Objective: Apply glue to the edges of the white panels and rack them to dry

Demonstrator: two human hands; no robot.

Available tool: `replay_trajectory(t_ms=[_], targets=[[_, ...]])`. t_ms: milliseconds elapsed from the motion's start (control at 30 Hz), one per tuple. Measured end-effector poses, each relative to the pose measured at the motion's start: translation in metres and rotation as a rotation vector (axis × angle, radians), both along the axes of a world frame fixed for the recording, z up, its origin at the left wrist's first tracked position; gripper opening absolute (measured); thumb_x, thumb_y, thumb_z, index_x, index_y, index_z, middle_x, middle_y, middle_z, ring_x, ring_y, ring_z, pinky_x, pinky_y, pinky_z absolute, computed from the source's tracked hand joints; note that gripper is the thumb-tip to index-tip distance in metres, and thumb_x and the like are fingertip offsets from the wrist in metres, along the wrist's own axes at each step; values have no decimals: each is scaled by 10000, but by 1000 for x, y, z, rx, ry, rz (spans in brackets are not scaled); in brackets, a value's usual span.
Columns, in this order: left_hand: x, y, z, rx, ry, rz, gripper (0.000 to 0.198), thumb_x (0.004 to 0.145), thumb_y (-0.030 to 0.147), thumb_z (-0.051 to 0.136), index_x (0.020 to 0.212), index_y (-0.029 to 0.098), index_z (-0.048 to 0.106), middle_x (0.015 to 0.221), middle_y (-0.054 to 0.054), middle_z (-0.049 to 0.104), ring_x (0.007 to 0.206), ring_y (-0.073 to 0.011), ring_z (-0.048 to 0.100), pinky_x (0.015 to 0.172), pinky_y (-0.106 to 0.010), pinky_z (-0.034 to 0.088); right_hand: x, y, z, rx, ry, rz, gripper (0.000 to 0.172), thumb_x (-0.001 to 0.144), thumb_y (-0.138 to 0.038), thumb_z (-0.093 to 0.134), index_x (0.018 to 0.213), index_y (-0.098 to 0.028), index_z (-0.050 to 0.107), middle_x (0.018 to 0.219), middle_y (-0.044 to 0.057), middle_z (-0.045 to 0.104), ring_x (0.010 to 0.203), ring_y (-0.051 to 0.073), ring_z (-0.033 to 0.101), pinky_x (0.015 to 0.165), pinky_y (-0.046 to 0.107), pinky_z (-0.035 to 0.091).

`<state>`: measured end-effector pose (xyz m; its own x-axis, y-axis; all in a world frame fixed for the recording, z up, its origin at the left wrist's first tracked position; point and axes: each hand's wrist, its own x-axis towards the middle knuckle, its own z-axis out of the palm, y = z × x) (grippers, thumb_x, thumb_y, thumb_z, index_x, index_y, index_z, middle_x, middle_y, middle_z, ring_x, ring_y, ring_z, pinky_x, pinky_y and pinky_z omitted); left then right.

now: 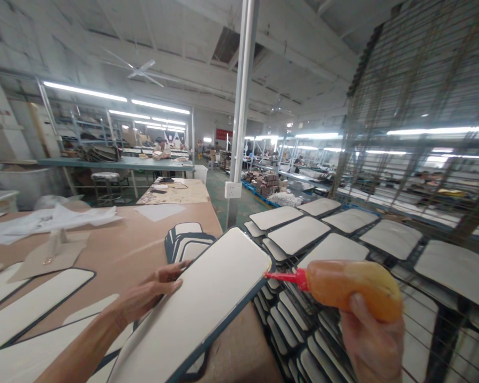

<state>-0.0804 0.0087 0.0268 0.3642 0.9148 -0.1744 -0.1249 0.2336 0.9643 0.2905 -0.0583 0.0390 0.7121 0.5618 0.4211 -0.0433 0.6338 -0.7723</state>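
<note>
My left hand (154, 290) grips the left edge of a long white panel with a dark rim (207, 300), lifting it tilted over the brown table (120, 250). My right hand (373, 340) is closed round an orange squeeze bottle (353, 290) with a red nozzle (285, 276). The nozzle tip touches the panel's right rim. A stack of similar panels (186, 242) lies on the table just beyond my left hand.
Wire rack shelves (443, 319) at the right carry several white panels (297, 234). More panels lie flat at the left (32, 306). A metal pole (241, 106) stands behind the table. White paper sheets (59, 218) lie farther back. People work at distant benches (159, 149).
</note>
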Motion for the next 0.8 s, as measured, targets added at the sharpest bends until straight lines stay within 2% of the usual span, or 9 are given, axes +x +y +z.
replay_trajectory(t_ms=[100,200,333,400,633,800], targets=[[2,2,-5,-5,-15,39,561,676,282,751,1216,227,608,1239,-75,632,1027,-279,632,831,-325,519,-5,0,0,-4,22,16,392,637,-260,785,992,-216,625,900,-14,647,819,155,586,757,240,492],[6,3,-7,-9,-30,55,579,674,277,752,1227,203,598,1199,-86,656,988,-269,647,808,-314,525,-7,0,-3,-37,36,18,469,606,-269,797,1032,-181,623,974,28,649,901,192,581,838,301,481],[10,3,-4,-11,-56,20,629,677,275,753,1270,201,559,1121,-85,693,943,-245,661,790,-288,524,-11,0,-7,-42,124,59,552,576,-260,821,1084,-199,613,999,15,641,906,181,573,994,376,390],[12,1,-2,2,-66,17,651,676,276,755,1288,201,543,1116,-82,695,948,-242,659,783,-277,524,-14,-1,-7,-31,129,88,563,593,-255,815,1113,-210,603,1022,14,635,918,177,573,1020,384,366],[20,-2,4,34,-70,7,683,692,286,746,1326,207,506,1127,-86,689,929,-248,667,726,-265,531,-20,-4,-10,-24,109,160,544,645,-223,799,1152,-228,602,1016,-7,651,853,120,592,812,187,476],[22,1,3,29,-101,16,720,674,258,763,1337,201,487,1121,-101,688,870,-246,682,701,-285,544,-23,-4,-12,-7,76,129,522,615,-224,814,1105,-211,634,936,-9,656,811,126,595,746,190,488]])
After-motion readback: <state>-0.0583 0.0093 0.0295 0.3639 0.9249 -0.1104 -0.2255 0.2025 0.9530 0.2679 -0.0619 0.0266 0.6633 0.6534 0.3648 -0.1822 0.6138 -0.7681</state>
